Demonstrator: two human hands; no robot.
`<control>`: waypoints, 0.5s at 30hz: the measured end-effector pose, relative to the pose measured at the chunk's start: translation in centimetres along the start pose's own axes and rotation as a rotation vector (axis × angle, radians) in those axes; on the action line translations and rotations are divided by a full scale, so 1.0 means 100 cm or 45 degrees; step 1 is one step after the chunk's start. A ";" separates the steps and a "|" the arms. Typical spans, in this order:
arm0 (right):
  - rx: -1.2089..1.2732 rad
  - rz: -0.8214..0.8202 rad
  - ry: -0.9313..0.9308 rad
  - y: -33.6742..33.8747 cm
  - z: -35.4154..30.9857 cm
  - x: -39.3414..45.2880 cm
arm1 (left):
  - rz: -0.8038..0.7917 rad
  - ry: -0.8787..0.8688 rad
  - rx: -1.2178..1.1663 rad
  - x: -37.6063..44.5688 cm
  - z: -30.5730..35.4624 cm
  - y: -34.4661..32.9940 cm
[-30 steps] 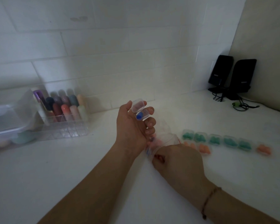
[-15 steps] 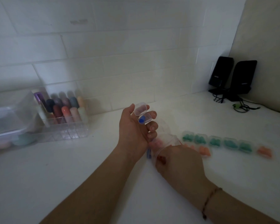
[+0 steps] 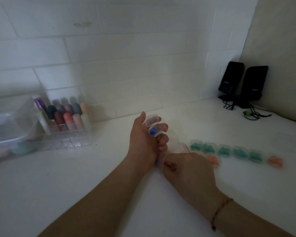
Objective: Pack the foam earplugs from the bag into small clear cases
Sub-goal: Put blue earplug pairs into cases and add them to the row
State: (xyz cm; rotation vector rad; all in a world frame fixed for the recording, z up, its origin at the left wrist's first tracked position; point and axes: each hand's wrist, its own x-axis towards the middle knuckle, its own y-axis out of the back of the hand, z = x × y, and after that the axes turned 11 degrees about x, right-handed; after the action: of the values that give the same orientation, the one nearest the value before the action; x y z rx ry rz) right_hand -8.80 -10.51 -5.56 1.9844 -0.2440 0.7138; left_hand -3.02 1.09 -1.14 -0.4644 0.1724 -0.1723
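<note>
1. Meanwhile, the left hand [image 3: 143, 141] keeps pinching an open clear case [image 3: 154, 126] holding one blue earplug [image 3: 152, 132], barely shifted.
2. The right hand [image 3: 188, 170] stays buried in the bag [image 3: 175, 148], fingers hidden; a second plug seems next.

Two hands: left [image 3: 144, 142], right [image 3: 189, 170]. One open clear case [image 3: 153, 126] with one blue earplug [image 3: 152, 131]. One clear bag [image 3: 176, 149]. Five closed cases of green earplugs [image 3: 223, 150] in a row on the surface [image 3: 92, 168], two of orange [image 3: 275, 161]. Two black speakers [image 3: 243, 84]. One clear organiser [image 3: 65, 122]; sticks inside too blurred to count.
</note>
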 end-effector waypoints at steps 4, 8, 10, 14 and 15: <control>0.241 -0.221 -0.184 0.036 0.003 0.009 | -0.007 -0.002 0.006 -0.004 0.002 -0.004; 0.679 -0.465 -0.173 0.088 0.014 0.015 | -0.150 -0.073 -0.023 -0.008 0.009 -0.001; 0.997 -0.372 -0.138 0.105 0.014 0.019 | -0.260 -0.087 -0.054 -0.012 0.011 -0.001; 0.989 0.098 0.008 0.112 0.008 0.018 | -0.486 -0.100 -0.088 -0.023 0.004 -0.007; 0.854 0.171 0.072 0.109 0.006 0.016 | -0.524 -0.107 -0.089 -0.025 0.002 -0.010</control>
State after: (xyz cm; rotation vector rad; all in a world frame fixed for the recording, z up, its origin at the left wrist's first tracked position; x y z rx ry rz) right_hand -12.20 -16.32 3.22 2.5909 -0.1083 1.0317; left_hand -5.56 0.86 -0.18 -0.5729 -0.0021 -0.5498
